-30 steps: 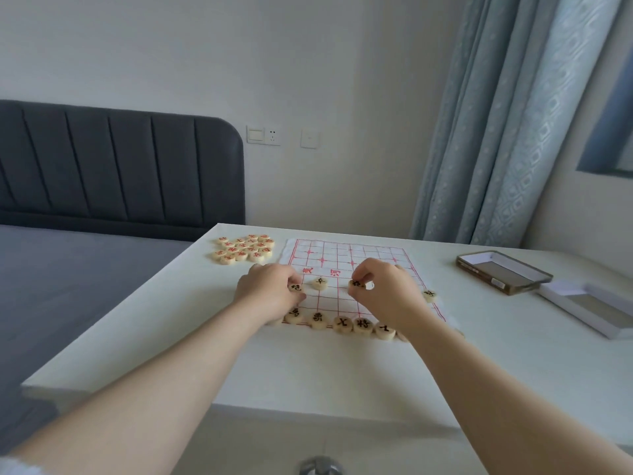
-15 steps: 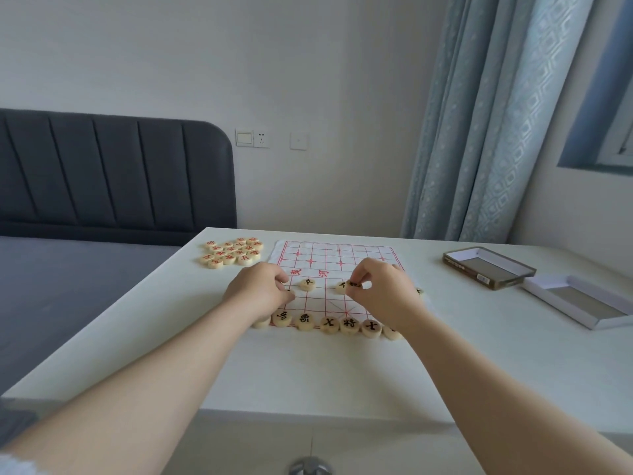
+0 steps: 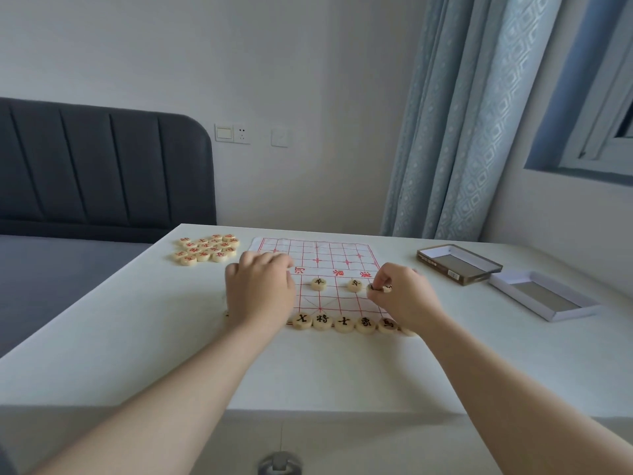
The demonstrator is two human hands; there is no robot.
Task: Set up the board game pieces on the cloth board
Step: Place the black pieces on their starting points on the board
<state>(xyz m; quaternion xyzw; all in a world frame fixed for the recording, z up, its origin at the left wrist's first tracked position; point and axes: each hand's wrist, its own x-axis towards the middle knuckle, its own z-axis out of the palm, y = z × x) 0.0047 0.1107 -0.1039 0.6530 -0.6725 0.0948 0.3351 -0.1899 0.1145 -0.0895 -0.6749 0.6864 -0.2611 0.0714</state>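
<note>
A white cloth board (image 3: 318, 250) with a red grid lies on the white table. Round wooden pieces with black characters line its near edge (image 3: 344, 323). Two more black pieces (image 3: 318, 283) stand on a row further up. My right hand (image 3: 402, 298) pinches a black piece (image 3: 380, 288) at the board's right side. My left hand (image 3: 258, 289) lies knuckles-up over the board's left part; its fingertips and anything under them are hidden. A heap of red-lettered pieces (image 3: 205, 249) sits left of the board.
The white table (image 3: 154, 337) ends at a near edge with a drawer knob (image 3: 279, 464) below. A brown box (image 3: 459, 264) and a white lid (image 3: 544, 296) lie at the right. A grey bed (image 3: 68, 262) stands left, a blue curtain (image 3: 462, 132) behind.
My right hand has moved rightward along the row, leaving a second black piece standing on the board. My left hand stayed over the board's left part. The camera tilted slightly.
</note>
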